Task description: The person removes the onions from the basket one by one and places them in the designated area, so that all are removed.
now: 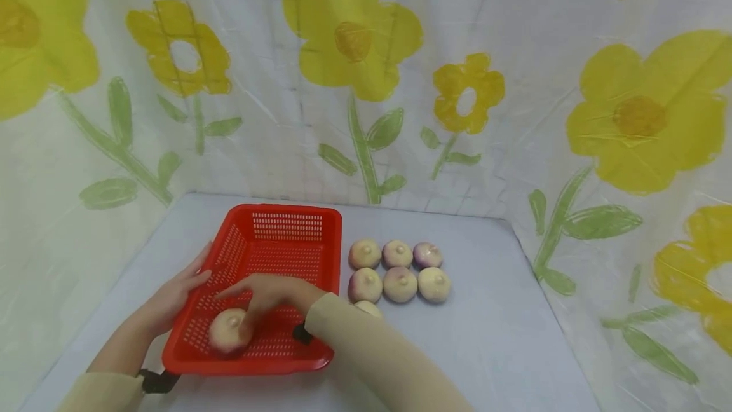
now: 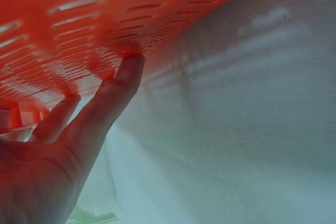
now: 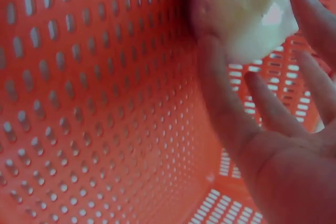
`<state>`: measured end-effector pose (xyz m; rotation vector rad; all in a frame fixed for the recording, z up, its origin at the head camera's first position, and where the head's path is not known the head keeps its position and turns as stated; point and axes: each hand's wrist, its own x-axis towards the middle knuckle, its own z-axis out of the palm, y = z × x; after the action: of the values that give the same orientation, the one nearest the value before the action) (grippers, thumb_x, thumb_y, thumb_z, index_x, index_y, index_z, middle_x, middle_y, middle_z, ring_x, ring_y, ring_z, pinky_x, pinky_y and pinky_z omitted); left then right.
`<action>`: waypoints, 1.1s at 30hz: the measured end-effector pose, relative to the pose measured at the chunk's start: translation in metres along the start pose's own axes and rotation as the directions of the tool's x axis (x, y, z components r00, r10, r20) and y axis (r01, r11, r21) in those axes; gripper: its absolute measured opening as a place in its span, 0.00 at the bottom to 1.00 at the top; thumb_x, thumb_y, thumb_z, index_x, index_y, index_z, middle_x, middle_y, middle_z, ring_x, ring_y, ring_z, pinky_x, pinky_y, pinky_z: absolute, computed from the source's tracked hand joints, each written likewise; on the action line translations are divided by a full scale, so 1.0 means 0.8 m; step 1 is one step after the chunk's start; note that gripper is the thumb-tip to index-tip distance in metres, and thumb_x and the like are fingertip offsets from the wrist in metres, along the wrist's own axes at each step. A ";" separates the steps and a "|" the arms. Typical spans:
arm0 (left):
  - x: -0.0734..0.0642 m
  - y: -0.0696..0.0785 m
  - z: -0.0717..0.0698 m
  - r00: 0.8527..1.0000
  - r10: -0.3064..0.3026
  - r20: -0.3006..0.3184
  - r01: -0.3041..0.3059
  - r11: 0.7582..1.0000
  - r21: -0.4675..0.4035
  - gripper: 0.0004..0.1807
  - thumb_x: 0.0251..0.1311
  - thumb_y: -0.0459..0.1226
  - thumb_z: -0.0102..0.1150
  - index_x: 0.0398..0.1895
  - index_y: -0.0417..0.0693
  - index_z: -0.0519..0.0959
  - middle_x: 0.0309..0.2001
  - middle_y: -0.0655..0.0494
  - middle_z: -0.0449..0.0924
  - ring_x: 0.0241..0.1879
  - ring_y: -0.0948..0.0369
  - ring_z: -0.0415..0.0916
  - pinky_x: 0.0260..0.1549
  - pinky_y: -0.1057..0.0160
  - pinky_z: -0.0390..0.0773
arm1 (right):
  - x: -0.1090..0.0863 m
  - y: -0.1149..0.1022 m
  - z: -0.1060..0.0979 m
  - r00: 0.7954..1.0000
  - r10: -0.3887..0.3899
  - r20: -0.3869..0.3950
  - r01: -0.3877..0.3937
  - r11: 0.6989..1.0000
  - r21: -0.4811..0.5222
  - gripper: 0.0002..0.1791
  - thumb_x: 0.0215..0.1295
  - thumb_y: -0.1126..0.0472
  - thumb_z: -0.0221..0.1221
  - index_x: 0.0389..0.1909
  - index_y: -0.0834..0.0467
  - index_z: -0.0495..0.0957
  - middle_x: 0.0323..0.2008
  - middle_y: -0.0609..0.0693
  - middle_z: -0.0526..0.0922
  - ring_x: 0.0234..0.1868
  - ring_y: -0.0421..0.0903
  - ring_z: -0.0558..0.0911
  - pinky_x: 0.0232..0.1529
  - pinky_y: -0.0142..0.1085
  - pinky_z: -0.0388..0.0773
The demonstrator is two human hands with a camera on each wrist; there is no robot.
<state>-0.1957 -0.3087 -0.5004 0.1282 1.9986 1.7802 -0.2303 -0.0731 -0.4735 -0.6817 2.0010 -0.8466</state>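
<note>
One white-and-purple turnip (image 1: 230,330) lies at the near left of a red plastic basket (image 1: 251,366) with slotted walls. My right hand (image 1: 273,294) reaches over the basket beside it. In the right wrist view, the thumb (image 3: 223,90) touches the turnip (image 3: 241,11), while the other fingers spread loosely on its far side. At the basket's left, my left hand (image 1: 174,297) rests against the outer wall. The left wrist view shows straight fingers (image 2: 113,98) pressing the slotted red plastic from outside.
Right of the basket, several turnips (image 1: 399,284) stand in rows on the white table (image 1: 492,336); my right sleeve partly covers the nearest one (image 1: 368,308). Behind the table hangs a white curtain (image 1: 257,145) with yellow flowers.
</note>
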 end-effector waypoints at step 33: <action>-0.001 0.003 0.002 1.000 -0.006 0.003 0.006 0.998 -0.056 0.35 0.81 0.48 0.32 0.79 0.77 0.28 0.81 0.37 0.32 0.53 0.67 0.81 0.49 0.50 0.84 | -0.038 0.002 -0.021 0.963 -0.104 -0.249 0.143 0.979 0.146 0.27 0.50 0.52 0.75 0.54 0.37 0.82 0.44 0.35 0.82 0.48 0.38 0.77 0.42 0.38 0.83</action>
<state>-0.1949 -0.3072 -0.4982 0.1071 1.9430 1.8296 -0.2295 -0.0454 -0.4527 -0.6401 2.0878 -1.2038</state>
